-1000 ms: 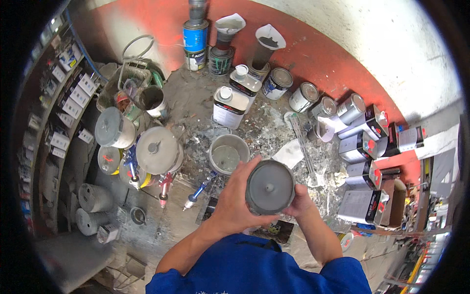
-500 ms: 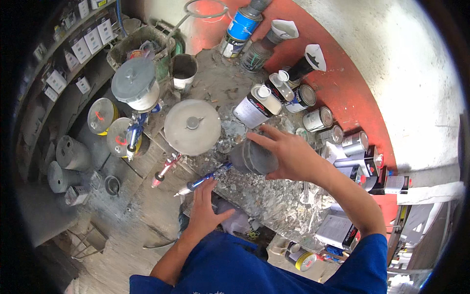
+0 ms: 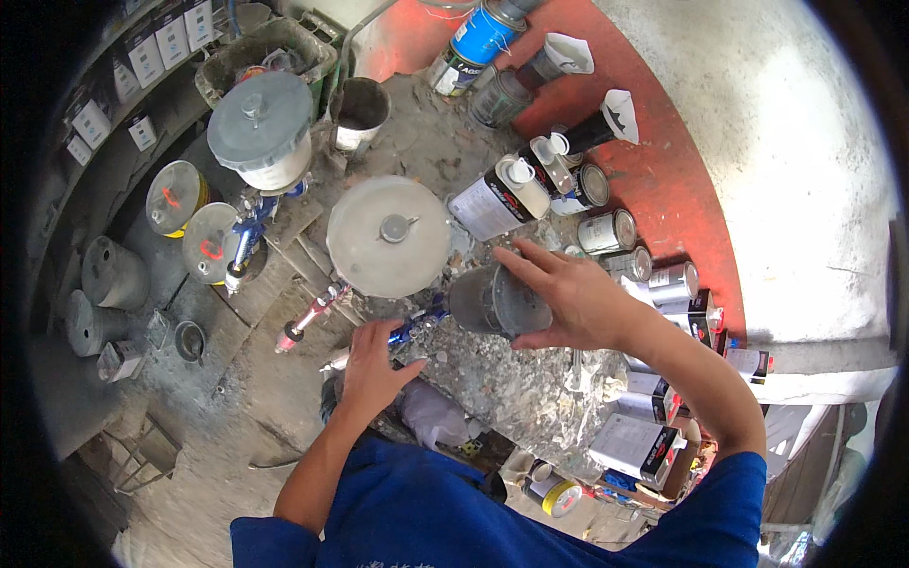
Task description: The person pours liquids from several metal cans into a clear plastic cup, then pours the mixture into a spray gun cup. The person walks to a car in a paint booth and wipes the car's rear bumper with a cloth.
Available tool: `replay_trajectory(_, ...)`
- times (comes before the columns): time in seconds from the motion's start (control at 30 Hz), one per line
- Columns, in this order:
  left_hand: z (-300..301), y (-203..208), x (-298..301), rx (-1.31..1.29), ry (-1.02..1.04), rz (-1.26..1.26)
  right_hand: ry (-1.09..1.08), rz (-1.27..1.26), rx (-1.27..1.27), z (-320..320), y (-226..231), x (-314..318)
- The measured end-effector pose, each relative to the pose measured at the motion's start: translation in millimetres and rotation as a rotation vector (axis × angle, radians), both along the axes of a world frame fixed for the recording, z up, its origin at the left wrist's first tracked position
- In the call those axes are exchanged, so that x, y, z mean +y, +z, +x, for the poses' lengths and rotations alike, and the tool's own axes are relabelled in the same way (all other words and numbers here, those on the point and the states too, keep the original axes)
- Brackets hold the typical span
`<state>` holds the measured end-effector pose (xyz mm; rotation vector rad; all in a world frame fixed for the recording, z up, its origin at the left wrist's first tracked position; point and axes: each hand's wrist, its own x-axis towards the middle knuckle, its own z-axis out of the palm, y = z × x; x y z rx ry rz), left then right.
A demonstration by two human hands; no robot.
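Note:
A blue spray gun (image 3: 409, 331) with a dark grey cup (image 3: 480, 301) lies at the near side of the workbench. My right hand (image 3: 589, 301) spans the cup's right end, thumb below and fingers above. Over the gun's front part is my left hand (image 3: 369, 367), with the fingers stretched out and the thumb spread away; the pale tip shows to its left. Whether those fingers press on the gun, I cannot tell. Just beyond stands another spray gun, red (image 3: 312, 318), under a wide whitish lidded cup (image 3: 383, 237). A third, blue gun (image 3: 250, 237) with a grey-lidded cup (image 3: 258, 123) is farther left.
White-and-black rectangular cans (image 3: 500, 201) and round tins (image 3: 606, 231) line the bench's far right side by a red-and-white wall. An open bucket (image 3: 361, 112) stands at the back. Yellow-sided tins (image 3: 175, 194) sit lower left; a box-filled shelf (image 3: 142, 57) is beyond.
My left hand has moved from beside the gun's body to over its front part. The right hand stays on the cup. The whole view has shifted slightly.

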<state>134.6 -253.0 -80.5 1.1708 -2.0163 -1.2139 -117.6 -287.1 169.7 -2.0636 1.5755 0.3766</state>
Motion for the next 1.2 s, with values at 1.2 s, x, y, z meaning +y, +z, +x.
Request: replay_trajectory(1.2, 41, -93, 14, 0.190, -0.081, 0.119, -0.367, -0.779, -0.620, 28, -69, 132)
